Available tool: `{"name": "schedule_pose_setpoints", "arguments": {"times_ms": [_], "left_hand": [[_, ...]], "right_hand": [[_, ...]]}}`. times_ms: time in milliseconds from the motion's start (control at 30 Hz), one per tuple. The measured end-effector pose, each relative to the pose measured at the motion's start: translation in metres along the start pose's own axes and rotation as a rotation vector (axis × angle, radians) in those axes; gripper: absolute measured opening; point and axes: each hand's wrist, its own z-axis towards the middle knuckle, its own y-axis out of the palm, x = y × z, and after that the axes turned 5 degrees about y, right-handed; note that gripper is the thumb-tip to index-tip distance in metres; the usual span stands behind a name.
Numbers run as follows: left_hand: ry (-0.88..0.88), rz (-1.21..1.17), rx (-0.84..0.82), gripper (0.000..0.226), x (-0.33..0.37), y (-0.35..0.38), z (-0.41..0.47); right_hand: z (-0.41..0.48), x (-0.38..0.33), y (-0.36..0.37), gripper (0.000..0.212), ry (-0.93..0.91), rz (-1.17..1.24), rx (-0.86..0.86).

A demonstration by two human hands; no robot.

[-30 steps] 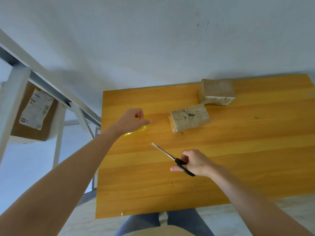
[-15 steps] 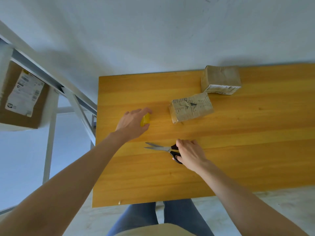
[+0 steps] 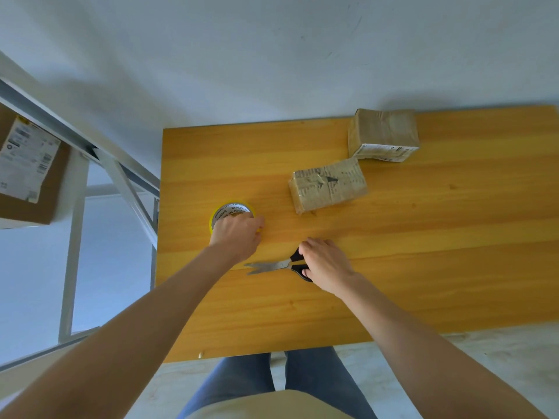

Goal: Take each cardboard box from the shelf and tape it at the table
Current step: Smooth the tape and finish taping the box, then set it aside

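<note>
left hand point(image 3: 237, 237) on tape point(image 3: 231, 209) (flat), scissors point(image 3: 267, 266)

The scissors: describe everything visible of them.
The scissors lie flat on the wooden table, nearer the person than the tape roll. Silver metal blades, slightly parted, point left; the black handles look plastic. The right hand holds the handles, fingers curled over them, hiding part.

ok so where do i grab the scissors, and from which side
The scissors lie flat on the table, blades slightly parted and pointing left. Take the black handles at the right end, coming down from the right, where the right hand covers them.
</note>
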Motion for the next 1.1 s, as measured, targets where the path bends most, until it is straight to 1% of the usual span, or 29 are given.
{"name": "schedule_pose_setpoints", "arguments": {"times_ms": [100, 200, 233, 267, 300, 367, 400, 433, 500, 533, 600, 633, 733, 833, 933, 1100], "left_hand": [[0.015, 0.014, 0.002, 0.03, 0.003, 0.002, 0.002], [0.005, 0.039, -0.044, 0.03, 0.005, 0.005, 0.004], [0.002, 0.055, -0.03, 0.028, 0.006, 0.005, 0.003], [0.01, 0.072, 0.033, 0.025, 0.007, 0.006, 0.002], [0.046, 0.088, 0.138, 0.022, 0.008, 0.007, 0.001], [0.163, 0.085, 0.35, 0.025, 0.011, 0.01, -0.001], [0.236, 0.064, 0.418, 0.029, 0.014, 0.011, -0.001], [0.297, 0.035, 0.421, 0.032, 0.018, 0.012, -0.001], [0.37, -0.017, 0.369, 0.035, 0.029, 0.01, 0.0], [0.379, -0.052, 0.319, 0.033, 0.036, 0.009, 0.0], [0.357, -0.137, 0.177, 0.03, 0.048, 0.004, 0.0], [0.336, -0.16, 0.12, 0.033, 0.052, 0.005, 0.001], [0.292, -0.129, -0.013, 0.042, 0.056, 0.006, 0.004], [0.248, -0.149, -0.148, 0.044, 0.057, 0.011, 0.008], [0.217, -0.193, -0.165, 0.042, 0.057, 0.017, 0.011], [0.199, -0.139, -0.093, 0.032, 0.057, 0.023, 0.009]], "right_hand": [[0.001, 0.001, 0.0, 0.039, -0.007, -0.017, 0.001], [0.004, 0.003, -0.002, 0.038, -0.028, -0.027, -0.008], [0.004, 0.004, -0.002, 0.037, -0.028, -0.036, 0.001], [0.005, 0.005, -0.003, 0.037, -0.023, -0.04, 0.016], [0.006, 0.006, -0.003, 0.037, -0.015, -0.039, 0.032], [0.007, 0.006, -0.003, 0.037, -0.008, -0.031, 0.042], [0.008, 0.006, -0.003, 0.038, -0.014, -0.031, 0.037], [0.009, 0.006, -0.004, 0.038, -0.02, -0.033, 0.03], [0.011, 0.007, -0.005, 0.039, -0.03, -0.034, 0.02], [0.011, 0.008, -0.006, 0.04, -0.031, -0.037, 0.02], [0.012, 0.009, -0.007, 0.041, -0.01, -0.023, 0.039], [0.012, 0.01, -0.006, 0.041, 0.011, 0.0, 0.057], [0.01, 0.012, -0.004, 0.04, 0.05, 0.076, 0.094], [0.008, 0.014, -0.004, 0.043, 0.042, 0.136, 0.069], [0.005, 0.019, -0.008, 0.044, 0.021, 0.197, 0.027], [0.002, 0.025, -0.009, 0.043, -0.045, 0.196, 0.021]]}}
